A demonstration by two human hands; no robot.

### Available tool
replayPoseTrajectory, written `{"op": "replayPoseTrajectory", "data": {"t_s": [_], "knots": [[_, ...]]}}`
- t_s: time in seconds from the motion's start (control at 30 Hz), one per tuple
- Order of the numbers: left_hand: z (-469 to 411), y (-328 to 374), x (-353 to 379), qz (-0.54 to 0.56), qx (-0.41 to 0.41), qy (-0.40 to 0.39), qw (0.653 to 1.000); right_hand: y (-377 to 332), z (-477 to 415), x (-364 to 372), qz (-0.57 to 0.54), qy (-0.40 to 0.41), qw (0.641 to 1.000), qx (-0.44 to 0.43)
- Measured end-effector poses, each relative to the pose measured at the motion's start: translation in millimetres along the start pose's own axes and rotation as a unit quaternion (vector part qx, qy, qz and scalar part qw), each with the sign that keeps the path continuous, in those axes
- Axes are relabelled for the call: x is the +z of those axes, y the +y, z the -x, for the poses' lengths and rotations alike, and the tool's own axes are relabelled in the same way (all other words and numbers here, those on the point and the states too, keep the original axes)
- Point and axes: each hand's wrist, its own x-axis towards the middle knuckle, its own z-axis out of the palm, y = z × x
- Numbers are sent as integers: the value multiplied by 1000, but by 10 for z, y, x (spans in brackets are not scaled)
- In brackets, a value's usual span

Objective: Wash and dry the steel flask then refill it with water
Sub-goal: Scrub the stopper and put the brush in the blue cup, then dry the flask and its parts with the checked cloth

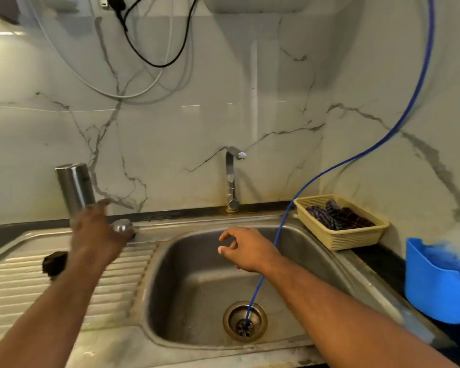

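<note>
The steel flask [75, 185], a smooth cylinder, stands at the back of the ribbed drainboard [16, 282] by the marble wall [223, 115]. The blurred left hand [96, 235] covers its base; whether it grips, I cannot tell. The right hand [246, 249] hangs loosely curled, empty, over the steel sink [197, 288].

Steel flask [75, 187] upright; rear of drainboard [16, 277]
</note>
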Motion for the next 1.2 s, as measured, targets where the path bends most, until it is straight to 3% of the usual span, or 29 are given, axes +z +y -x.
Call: {"op": "replayPoseTrajectory", "data": {"t_s": [0.1,0.2,0.4,0.5,0.63,0.8,0.9,1.03,1.2], "knots": [[340,856,249,87,113,-82,986,101,-55,-166,12,57,998,30],[714,1333,602,190,174,-144,955,256,-87,-465,18,142,988,56],[1031,1181,933,106,281,-269,915,689,-69,-1098,-3,300,949,100],[943,1105,888,113,281,-258,918,883,-54,-1319,21,299,940,161],[906,1114,910,103,274,-251,923,1084,-162,-1492,85,188,941,267],[937,1161,962,91,282,-258,920,1051,-252,-1646,162,82,940,289],[932,1154,958,91,277,-257,921,1034,-296,-1661,191,148,923,299],[906,1188,902,110,247,-255,928,959,-294,-1923,85,291,909,285],[869,1218,866,200,201,-240,928,430,-178,-2293,-73,399,904,138]]}}
